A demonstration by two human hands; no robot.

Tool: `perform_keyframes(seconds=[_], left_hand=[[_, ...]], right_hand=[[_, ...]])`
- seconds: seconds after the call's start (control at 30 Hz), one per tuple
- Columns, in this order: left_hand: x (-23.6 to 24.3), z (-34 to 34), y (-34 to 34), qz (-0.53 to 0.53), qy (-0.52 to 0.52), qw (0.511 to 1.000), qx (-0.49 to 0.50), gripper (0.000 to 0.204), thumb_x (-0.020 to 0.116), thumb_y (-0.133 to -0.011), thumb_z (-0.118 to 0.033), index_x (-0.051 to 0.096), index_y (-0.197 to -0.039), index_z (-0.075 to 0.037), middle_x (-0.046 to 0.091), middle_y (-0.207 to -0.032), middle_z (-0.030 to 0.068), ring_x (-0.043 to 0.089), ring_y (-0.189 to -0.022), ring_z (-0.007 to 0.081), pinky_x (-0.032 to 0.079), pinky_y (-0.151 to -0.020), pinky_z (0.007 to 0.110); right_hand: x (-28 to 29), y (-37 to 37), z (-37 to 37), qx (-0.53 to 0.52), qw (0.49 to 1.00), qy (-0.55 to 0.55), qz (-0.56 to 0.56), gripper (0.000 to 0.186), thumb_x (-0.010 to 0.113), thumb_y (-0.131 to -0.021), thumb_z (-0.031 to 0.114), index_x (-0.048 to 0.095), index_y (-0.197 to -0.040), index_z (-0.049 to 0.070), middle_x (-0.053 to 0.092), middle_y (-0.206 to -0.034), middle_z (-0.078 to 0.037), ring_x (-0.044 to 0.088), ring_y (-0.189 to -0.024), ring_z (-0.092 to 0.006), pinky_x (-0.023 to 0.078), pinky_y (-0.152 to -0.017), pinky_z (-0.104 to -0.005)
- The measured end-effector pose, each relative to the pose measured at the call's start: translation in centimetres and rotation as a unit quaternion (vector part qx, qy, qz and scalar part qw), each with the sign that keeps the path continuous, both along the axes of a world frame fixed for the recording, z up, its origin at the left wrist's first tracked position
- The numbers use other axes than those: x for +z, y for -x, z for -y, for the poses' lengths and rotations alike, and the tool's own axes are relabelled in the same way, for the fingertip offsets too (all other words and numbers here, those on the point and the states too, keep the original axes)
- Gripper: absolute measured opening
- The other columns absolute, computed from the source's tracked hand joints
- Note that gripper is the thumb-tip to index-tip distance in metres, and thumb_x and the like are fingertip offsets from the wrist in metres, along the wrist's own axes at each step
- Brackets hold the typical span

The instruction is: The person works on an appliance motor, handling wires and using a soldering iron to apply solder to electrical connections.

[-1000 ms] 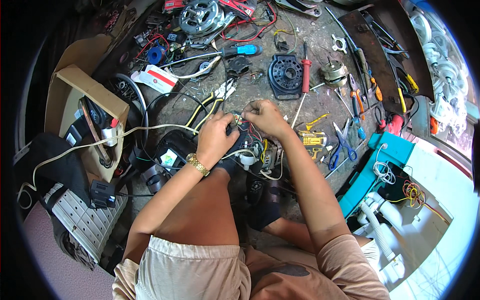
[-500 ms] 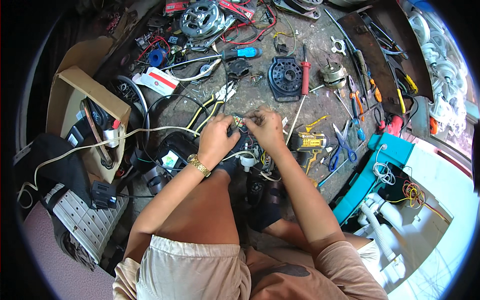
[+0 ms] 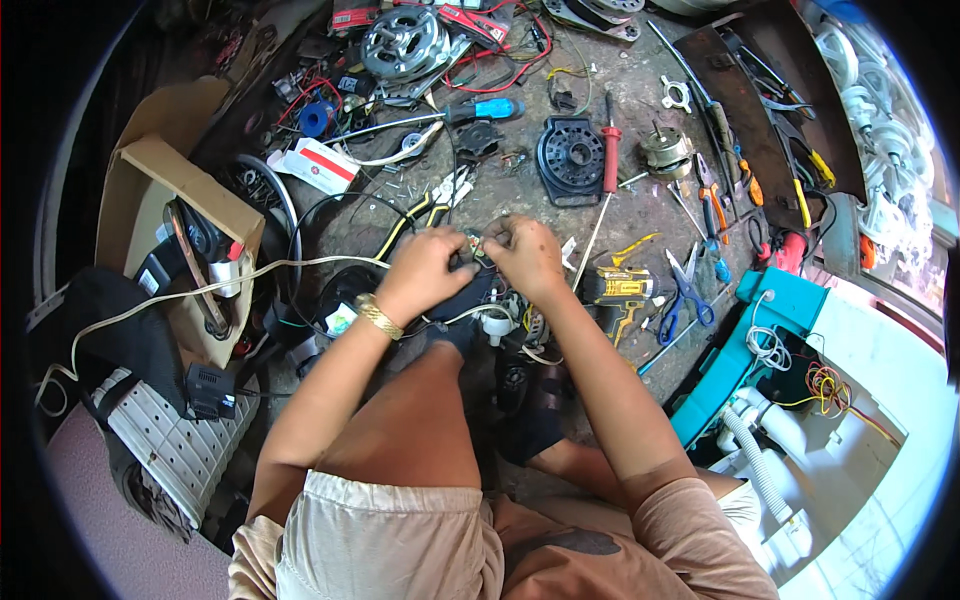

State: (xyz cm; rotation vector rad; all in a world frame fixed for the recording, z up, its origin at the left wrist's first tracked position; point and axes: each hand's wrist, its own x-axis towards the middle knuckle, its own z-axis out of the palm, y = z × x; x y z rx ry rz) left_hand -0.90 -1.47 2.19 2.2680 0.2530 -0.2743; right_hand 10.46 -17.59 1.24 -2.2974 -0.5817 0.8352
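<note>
Both hands meet over a dark device with thin wires in front of me. My left hand point(image 3: 430, 268), above a gold watch point(image 3: 378, 316), has its fingers curled and pinched at a small cluster of coloured wires point(image 3: 476, 245). From the other side, my right hand point(image 3: 527, 258) pinches at the same cluster with thumb and fingertips. Just below the hands sits a white plastic part point(image 3: 495, 324) with a pale cable around it. The fingers partly hide the wires' ends. Close beyond my left hand lie pliers with yellow-and-black handles point(image 3: 398, 232).
To the right lie a yellow drill point(image 3: 622, 288), blue scissors point(image 3: 686, 305) and a teal-and-white appliance casing point(image 3: 730, 345). A red screwdriver point(image 3: 610, 160), a black round-holed plate point(image 3: 577, 160) and a small motor point(image 3: 667, 150) lie farther off. A cardboard box point(image 3: 190, 170) stands left.
My left hand and forearm have shifted slightly left and down, and the watch with them. The right hand has turned a little at the wires.
</note>
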Motion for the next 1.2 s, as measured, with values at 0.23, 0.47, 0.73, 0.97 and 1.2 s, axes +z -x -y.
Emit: perform_keyframes(seconds=[0.23, 0.47, 0.73, 0.97, 1.2], left_hand=[[-1.2, -9.0, -0.6, 0.052, -0.212, 0.964, -0.153, 0.022, 0.069, -0.081, -0.003, 0.073, -0.102, -0.009, 0.066, -0.106, 0.0077, 0.061, -0.108, 0.0311, 0.050, -0.091, 0.047], [-1.9, -9.6, -1.0, 0.029, -0.209, 0.955, -0.210, 0.025, 0.081, -0.078, -0.013, 0.076, -0.102, -0.010, 0.066, -0.114, 0.0055, 0.060, -0.113, 0.0307, 0.049, -0.097, 0.044], [-1.1, -8.5, -3.3, 0.052, 0.046, 0.997, -0.040, 0.019, 0.074, -0.089, -0.011, 0.064, -0.102, -0.001, 0.069, -0.098, 0.0101, 0.064, -0.099, 0.0276, 0.049, -0.091, 0.040], [-1.0, -5.6, -2.3, 0.069, 0.149, 0.986, 0.024, 0.016, 0.072, -0.095, -0.015, 0.073, -0.103, -0.001, 0.071, -0.096, 0.0096, 0.067, -0.090, 0.0199, 0.051, -0.086, 0.036], [-1.4, -3.5, -2.3, 0.032, 0.115, 0.991, 0.065, 0.018, 0.078, -0.089, -0.018, 0.078, -0.099, -0.003, 0.075, -0.100, 0.0142, 0.071, -0.097, 0.0294, 0.053, -0.089, 0.041]], right_hand=[[-1.4, -5.3, 3.4, -0.273, 0.924, -0.143, 0.224, 0.047, 0.081, -0.086, 0.021, 0.060, -0.122, 0.000, 0.061, -0.121, -0.019, 0.058, -0.116, -0.0349, 0.044, -0.104, -0.0444], [-4.8, -12.8, 3.7, -0.218, 0.942, 0.124, 0.223, 0.071, 0.077, -0.089, 0.034, 0.047, -0.140, -0.006, 0.058, -0.133, -0.027, 0.056, -0.124, -0.0459, 0.045, -0.107, -0.0500], [-7.0, -14.9, 7.7, -0.264, 0.930, -0.028, 0.253, 0.043, 0.071, -0.094, 0.012, 0.059, -0.132, -0.004, 0.065, -0.127, -0.025, 0.066, -0.109, -0.0405, 0.050, -0.100, -0.0465], [2.0, -9.5, 12.7, -0.182, 0.963, -0.182, 0.081, 0.028, 0.070, -0.094, 0.006, 0.065, -0.121, 0.004, 0.069, -0.104, -0.008, 0.062, -0.088, -0.0143, 0.051, -0.080, -0.0296], [5.1, -7.2, 11.1, 0.046, 0.981, -0.052, 0.179, 0.021, 0.081, -0.082, 0.010, 0.075, -0.101, 0.002, 0.074, -0.099, -0.014, 0.071, -0.088, -0.0299, 0.056, -0.079, -0.0360]])
